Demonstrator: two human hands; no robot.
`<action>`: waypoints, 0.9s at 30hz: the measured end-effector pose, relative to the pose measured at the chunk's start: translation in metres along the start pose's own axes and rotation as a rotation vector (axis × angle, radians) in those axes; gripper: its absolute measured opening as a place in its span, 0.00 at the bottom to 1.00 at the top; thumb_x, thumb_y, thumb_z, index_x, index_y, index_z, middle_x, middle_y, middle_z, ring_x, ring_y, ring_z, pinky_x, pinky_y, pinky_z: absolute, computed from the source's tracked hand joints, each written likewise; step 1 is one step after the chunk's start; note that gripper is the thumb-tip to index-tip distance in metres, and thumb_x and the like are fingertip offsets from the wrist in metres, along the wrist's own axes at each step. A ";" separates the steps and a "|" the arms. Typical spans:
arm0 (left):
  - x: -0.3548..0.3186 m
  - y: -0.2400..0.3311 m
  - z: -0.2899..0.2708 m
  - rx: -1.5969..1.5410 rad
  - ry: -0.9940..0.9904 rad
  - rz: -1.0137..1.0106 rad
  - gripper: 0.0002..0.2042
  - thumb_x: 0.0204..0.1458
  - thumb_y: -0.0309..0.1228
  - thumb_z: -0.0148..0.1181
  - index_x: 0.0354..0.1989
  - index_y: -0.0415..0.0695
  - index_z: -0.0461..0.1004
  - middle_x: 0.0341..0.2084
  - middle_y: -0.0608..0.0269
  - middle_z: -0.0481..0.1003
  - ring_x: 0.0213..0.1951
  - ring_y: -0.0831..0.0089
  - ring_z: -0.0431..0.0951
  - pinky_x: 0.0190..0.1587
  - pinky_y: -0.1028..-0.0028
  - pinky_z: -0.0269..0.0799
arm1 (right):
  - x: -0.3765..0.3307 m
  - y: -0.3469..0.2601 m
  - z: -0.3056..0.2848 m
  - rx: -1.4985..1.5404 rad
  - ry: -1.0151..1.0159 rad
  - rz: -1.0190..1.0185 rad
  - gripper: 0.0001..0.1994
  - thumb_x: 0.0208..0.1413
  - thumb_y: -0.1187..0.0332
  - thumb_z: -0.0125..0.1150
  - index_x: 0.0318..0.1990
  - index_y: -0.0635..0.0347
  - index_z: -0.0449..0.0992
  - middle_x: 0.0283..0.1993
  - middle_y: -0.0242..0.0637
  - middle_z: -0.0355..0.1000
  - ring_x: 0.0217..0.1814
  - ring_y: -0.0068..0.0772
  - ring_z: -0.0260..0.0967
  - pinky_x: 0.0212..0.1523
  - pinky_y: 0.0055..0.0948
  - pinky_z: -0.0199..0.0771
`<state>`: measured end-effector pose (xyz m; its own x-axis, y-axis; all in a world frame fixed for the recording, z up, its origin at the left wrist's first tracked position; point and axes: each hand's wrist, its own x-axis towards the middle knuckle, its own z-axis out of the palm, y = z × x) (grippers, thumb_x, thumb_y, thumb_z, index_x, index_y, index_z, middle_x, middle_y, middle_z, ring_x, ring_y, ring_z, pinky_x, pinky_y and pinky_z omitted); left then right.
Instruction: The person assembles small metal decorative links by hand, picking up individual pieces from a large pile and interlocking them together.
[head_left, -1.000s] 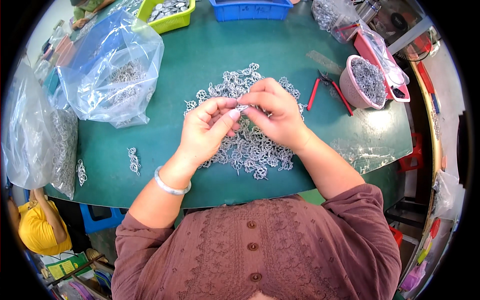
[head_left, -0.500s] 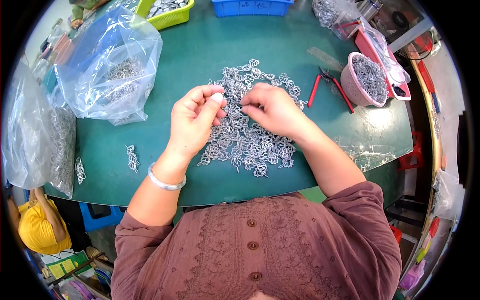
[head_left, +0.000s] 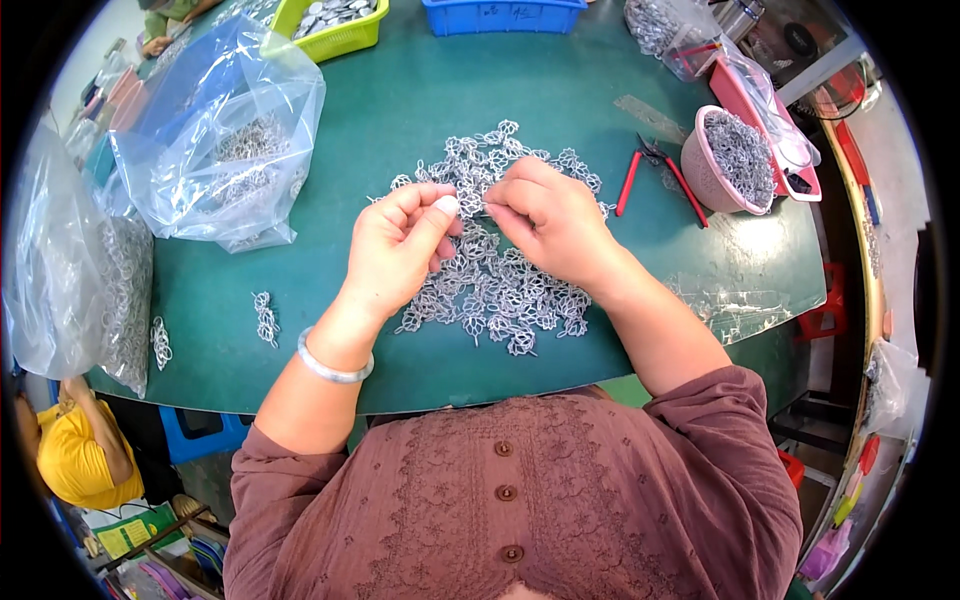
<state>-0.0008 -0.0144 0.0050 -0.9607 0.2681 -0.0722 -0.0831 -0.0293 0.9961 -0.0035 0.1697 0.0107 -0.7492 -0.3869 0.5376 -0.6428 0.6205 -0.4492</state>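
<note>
A loose pile of silver flower-shaped wire links (head_left: 510,290) lies on the green table, and both hands are over it. My left hand (head_left: 395,240), with a pale bangle on its wrist, pinches a silver wire link between thumb and fingers; a bit of wire shows beyond its knuckles. Close by on the right, my right hand (head_left: 550,215) is also closed in a pinch, its fingertips at a small wire link (head_left: 470,203) between the hands. Fingers hide most of what each hand grips.
Red-handled pliers (head_left: 660,180) lie right of the pile, beside a pink basket (head_left: 700,165) full of wire pieces. Clear bags (head_left: 215,150) of metal parts stand at left, near a small link cluster (head_left: 265,318). Green (head_left: 350,38) and blue (head_left: 505,18) bins sit at the far edge. Other people are at left.
My left hand has moved slightly right, closer to my right hand. The right hand has shifted a little, still pinched. Some links now show beyond the left knuckles.
</note>
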 end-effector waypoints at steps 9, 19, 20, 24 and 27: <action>-0.002 -0.005 0.006 -0.149 -0.083 0.166 0.13 0.50 0.20 0.50 0.45 0.37 0.67 0.31 0.62 0.71 0.31 0.77 0.73 0.32 0.80 0.71 | -0.003 0.001 0.002 0.430 0.046 0.131 0.05 0.40 0.78 0.59 0.28 0.62 0.71 0.26 0.36 0.66 0.25 0.34 0.66 0.24 0.27 0.66; -0.001 -0.016 0.007 -0.116 -0.127 0.350 0.14 0.46 0.16 0.53 0.44 0.38 0.68 0.33 0.64 0.69 0.36 0.79 0.70 0.39 0.80 0.69 | -0.001 0.001 0.003 0.347 0.081 0.026 0.05 0.39 0.79 0.59 0.26 0.62 0.71 0.25 0.36 0.66 0.25 0.33 0.67 0.24 0.26 0.65; -0.001 -0.015 0.007 -0.116 -0.127 0.350 0.14 0.46 0.16 0.53 0.44 0.38 0.68 0.33 0.64 0.69 0.36 0.79 0.70 0.39 0.80 0.69 | -0.002 0.002 0.003 0.362 0.075 0.040 0.04 0.39 0.79 0.58 0.26 0.62 0.71 0.25 0.36 0.67 0.25 0.33 0.67 0.24 0.26 0.65; -0.003 -0.010 0.007 -0.090 -0.113 0.337 0.13 0.46 0.16 0.54 0.42 0.36 0.69 0.33 0.63 0.69 0.35 0.79 0.71 0.38 0.81 0.70 | -0.002 0.002 0.003 0.415 0.040 0.074 0.04 0.40 0.78 0.58 0.26 0.62 0.71 0.25 0.36 0.67 0.25 0.32 0.67 0.24 0.25 0.65; -0.004 -0.009 0.009 -0.085 -0.112 0.359 0.13 0.45 0.17 0.54 0.42 0.36 0.69 0.33 0.63 0.70 0.35 0.79 0.71 0.38 0.81 0.70 | -0.004 0.005 0.005 0.450 0.019 0.094 0.04 0.41 0.78 0.58 0.27 0.63 0.72 0.25 0.36 0.67 0.26 0.31 0.67 0.25 0.25 0.65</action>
<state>0.0059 -0.0060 -0.0036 -0.8982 0.3296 0.2910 0.2270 -0.2191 0.9489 -0.0049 0.1706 0.0027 -0.8073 -0.3282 0.4905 -0.5807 0.2932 -0.7595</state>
